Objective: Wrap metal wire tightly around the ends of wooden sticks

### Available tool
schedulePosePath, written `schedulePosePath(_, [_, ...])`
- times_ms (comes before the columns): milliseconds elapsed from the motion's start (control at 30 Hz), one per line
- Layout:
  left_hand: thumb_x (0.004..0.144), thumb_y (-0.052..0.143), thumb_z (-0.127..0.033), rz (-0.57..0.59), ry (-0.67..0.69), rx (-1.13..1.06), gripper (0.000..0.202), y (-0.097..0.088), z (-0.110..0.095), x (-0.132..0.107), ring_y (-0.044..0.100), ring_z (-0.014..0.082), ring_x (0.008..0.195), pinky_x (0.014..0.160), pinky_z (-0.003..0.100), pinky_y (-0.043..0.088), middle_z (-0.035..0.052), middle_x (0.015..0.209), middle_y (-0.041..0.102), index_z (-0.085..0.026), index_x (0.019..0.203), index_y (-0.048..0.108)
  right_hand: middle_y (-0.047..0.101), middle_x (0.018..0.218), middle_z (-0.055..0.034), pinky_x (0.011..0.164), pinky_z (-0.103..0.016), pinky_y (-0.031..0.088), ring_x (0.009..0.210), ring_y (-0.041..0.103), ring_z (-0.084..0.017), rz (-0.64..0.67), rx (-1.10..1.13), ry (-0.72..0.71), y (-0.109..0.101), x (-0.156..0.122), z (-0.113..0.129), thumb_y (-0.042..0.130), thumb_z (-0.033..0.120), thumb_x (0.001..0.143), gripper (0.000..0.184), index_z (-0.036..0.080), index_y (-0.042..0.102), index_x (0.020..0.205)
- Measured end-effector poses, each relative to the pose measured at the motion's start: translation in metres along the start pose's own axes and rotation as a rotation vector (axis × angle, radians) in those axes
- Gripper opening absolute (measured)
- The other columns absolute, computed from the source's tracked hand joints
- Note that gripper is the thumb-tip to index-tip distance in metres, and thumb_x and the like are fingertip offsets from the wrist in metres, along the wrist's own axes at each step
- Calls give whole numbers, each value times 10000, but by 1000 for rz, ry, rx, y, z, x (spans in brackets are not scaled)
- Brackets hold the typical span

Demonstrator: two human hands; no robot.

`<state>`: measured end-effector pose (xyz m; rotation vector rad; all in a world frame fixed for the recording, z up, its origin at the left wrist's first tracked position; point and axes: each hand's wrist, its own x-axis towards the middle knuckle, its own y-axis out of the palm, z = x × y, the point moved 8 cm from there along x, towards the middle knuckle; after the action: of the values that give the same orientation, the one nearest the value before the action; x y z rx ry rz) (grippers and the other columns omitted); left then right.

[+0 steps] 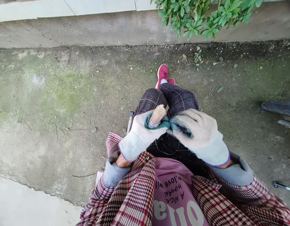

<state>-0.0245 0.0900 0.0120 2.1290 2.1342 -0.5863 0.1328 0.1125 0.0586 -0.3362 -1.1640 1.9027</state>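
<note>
I am seated, looking down at my lap. Both hands wear white knit work gloves with teal palms. My left hand point(141, 133) is closed, its worn thumb tip sticking up. My right hand point(201, 135) is closed too, its fingertips pinching at the left glove near the thumb. The two hands touch over my dark checked trousers point(173, 97). What, if anything, lies between the fingers is hidden. My red shoes point(163, 72) rest on the ground ahead.
Bare concrete ground point(65, 103) with moss patches stretches around me. A low concrete kerb point(88, 28) runs along the far side, with a green leafy plant point(201, 15) above it. Dark objects point(280, 108) lie at the right edge. A tool handle point(130, 121) shows by my left knee.
</note>
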Motion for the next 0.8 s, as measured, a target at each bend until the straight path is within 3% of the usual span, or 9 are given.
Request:
schedulePosePath(100, [824,768,-201,4,163,206,146,4,-15,-3,685,202,825,813,326,562,28,914,765,-227,965,792,731,783,-59,675,-368,506,728,660,-232,66,168,129,5,7,-17,638,278,908,140,224,673,783])
schedulePosePath(233, [738,770,-163,73,355,460,275,18,-23,-7,679,269,899,904,415,556,60,909,740,-266,991,804,570,620,9,552,-309,439,587,500,-159,260,707,338,24,15,-40,612,303,849,214,246,562,649])
schedulePosePath(333, [710,763,-167,103,383,513,258,24,-19,-6,655,265,849,872,414,556,57,843,719,-261,948,796,513,590,21,499,-285,404,552,440,-133,320,909,443,39,13,-49,656,364,830,282,237,538,607])
schedulePosePath(433, [756,757,-188,35,293,369,204,16,-14,-2,661,235,853,856,373,559,48,888,753,-244,950,784,573,600,15,485,-277,440,542,507,-139,261,929,536,46,1,-56,697,378,864,266,224,617,662])
schedulePosePath(533, [798,764,-237,-32,65,85,54,5,1,5,626,169,708,697,292,535,14,774,719,-200,835,751,765,832,-29,697,-341,601,746,713,-208,26,676,433,25,-10,-58,688,307,936,132,226,774,877])
schedulePosePath(600, [763,788,-250,8,-79,-113,88,6,12,8,596,142,626,615,265,506,-1,692,681,-183,766,730,814,1025,-38,852,-389,632,926,774,-248,-111,417,274,3,-13,-49,691,244,955,154,256,816,1044])
schedulePosePath(700, [708,820,-261,138,-208,-376,140,15,25,10,629,142,600,596,260,524,1,668,690,-174,770,729,819,1126,-43,869,-380,647,998,788,-249,-157,125,-12,-15,-14,-23,687,207,980,213,287,814,1132])
schedulePosePath(800, [672,846,-312,255,-294,-566,235,27,36,8,642,155,556,558,277,538,4,638,682,-171,801,709,825,1127,-45,866,-392,657,996,782,-247,-149,18,-229,-19,-11,-4,668,204,1003,226,301,801,1158])
